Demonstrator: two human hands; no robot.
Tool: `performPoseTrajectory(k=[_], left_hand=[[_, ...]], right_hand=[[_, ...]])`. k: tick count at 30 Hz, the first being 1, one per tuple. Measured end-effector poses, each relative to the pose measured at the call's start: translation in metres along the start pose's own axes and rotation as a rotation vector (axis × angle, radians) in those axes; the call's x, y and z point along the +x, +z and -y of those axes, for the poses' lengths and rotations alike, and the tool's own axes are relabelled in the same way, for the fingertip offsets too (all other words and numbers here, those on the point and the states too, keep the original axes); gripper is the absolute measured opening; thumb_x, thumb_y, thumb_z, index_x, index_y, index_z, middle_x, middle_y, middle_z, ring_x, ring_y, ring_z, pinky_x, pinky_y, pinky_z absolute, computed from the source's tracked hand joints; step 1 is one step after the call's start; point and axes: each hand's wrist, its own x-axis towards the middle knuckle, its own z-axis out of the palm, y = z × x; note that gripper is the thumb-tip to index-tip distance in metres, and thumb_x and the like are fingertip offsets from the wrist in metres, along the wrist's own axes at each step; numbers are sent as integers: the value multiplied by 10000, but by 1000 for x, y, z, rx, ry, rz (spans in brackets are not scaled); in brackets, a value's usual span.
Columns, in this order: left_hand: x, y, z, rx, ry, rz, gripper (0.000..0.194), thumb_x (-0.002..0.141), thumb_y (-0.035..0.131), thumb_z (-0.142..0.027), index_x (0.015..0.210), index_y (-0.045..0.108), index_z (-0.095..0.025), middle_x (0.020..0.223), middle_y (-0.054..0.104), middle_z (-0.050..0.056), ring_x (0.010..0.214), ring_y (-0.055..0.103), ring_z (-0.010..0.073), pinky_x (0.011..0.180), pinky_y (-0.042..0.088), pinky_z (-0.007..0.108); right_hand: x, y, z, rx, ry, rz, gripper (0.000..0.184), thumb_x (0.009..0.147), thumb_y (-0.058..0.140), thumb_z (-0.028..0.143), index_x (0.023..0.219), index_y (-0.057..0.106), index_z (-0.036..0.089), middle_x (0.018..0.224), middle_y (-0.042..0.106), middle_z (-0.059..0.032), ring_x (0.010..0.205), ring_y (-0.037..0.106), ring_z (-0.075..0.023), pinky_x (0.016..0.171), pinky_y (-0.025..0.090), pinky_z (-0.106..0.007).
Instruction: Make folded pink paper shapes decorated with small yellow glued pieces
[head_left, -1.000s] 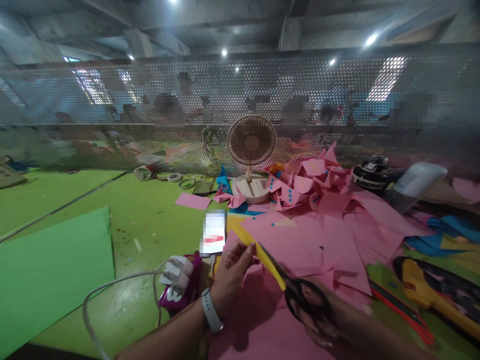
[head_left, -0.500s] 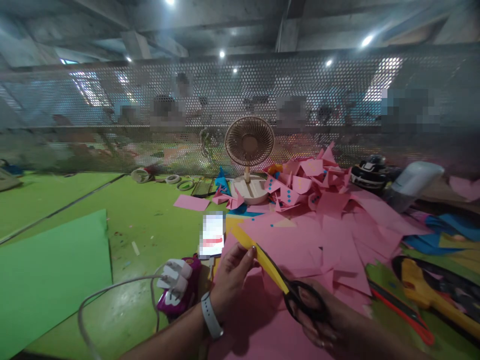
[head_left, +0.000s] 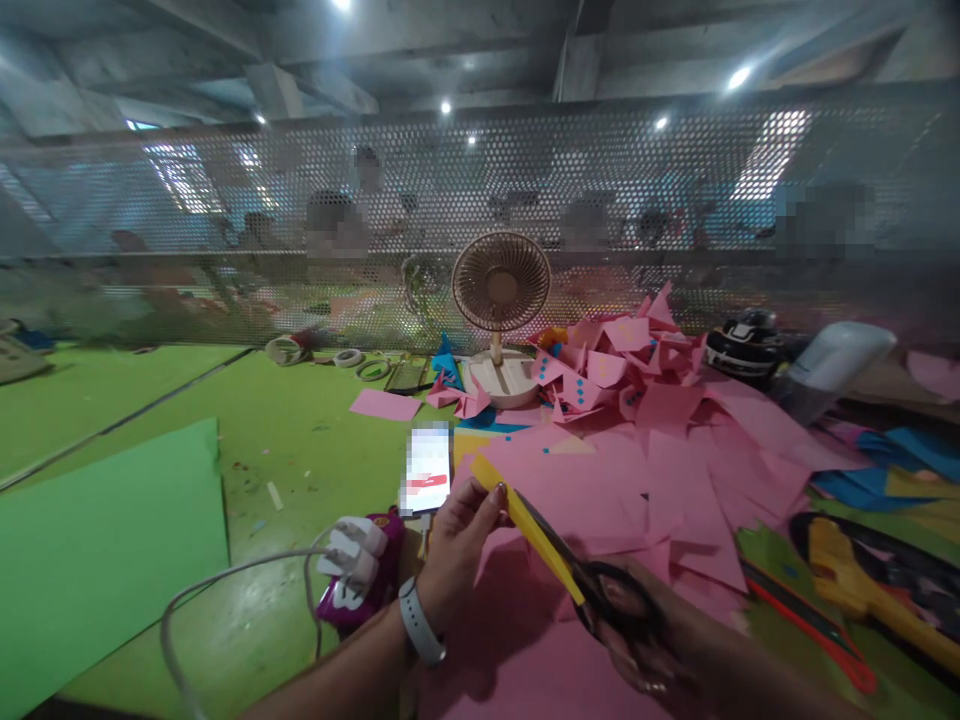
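My left hand (head_left: 463, 530) pinches a narrow strip of yellow paper (head_left: 541, 545) near its upper end, thumb on top. Black-handled scissors (head_left: 619, 598) sit in my right hand (head_left: 651, 640), fingers wrapped round the loops. The blades run along the strip's right edge, pointing up and left toward my left fingertips. How far apart the blades are I cannot tell. Beneath both hands lie large sheets of pink paper (head_left: 525, 650).
A lit phone (head_left: 427, 468) and a purple power block with white plugs (head_left: 352, 565) stand left of my hands. Behind are a small fan (head_left: 501, 285) and a heap of folded pink pieces (head_left: 607, 365). A green sheet (head_left: 112, 560) lies far left; a yellow-handled tool (head_left: 847, 570) right.
The scissors and my right hand have shifted slightly right and down. My left hand keeps its pinch on the yellow strip, nearly in the same place.
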Motion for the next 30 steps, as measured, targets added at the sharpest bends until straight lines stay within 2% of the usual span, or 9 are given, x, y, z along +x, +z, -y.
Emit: performPoseTrajectory(k=[4,8,11,15,19,26,30], left_hand=[[-2,1,3,-4,14,-27,126,772,623,-296,829,654,-188,801,637,11,726,562,117,709,474,252],[-4,4,2,6,36,-22,142,793,599,-291,881,654,-194,812,632,11,721,556,111,714,470,251],[-4,4,2,9,47,-12,139,807,582,-279,895,650,-196,824,627,12,739,554,112,730,466,253],[-4,2,3,14,49,-3,159,814,573,-281,929,642,-197,854,623,21,765,551,121,746,461,265],[-2,0,5,8,29,-8,166,797,591,-306,913,647,-201,845,624,19,755,550,121,748,462,269],[-3,1,6,34,36,8,153,806,580,-294,901,649,-197,817,621,13,739,550,119,738,462,262],[-5,2,4,41,19,35,160,806,582,-282,924,649,-199,853,624,25,762,557,127,741,465,269]], right_hand=[[2,-1,-4,79,31,-25,382,699,622,526,825,529,177,551,535,53,365,414,-27,336,289,-128],[7,-7,-12,106,-5,7,378,698,629,512,856,536,181,529,519,57,338,381,-26,313,266,-130],[7,-8,-13,127,-43,18,357,690,651,486,844,542,182,596,550,38,375,418,-32,318,281,-132],[6,-5,-12,158,-10,26,346,724,620,482,902,547,195,588,540,45,350,373,-24,319,274,-137],[9,-8,-15,106,-36,56,364,742,586,512,871,548,174,479,478,70,304,305,-21,314,280,-147],[6,-8,-13,74,-8,29,396,710,604,535,885,539,187,581,535,55,337,366,-18,328,305,-141],[4,-2,-9,33,-27,31,403,722,581,553,840,550,170,487,494,65,314,335,-17,333,297,-138]])
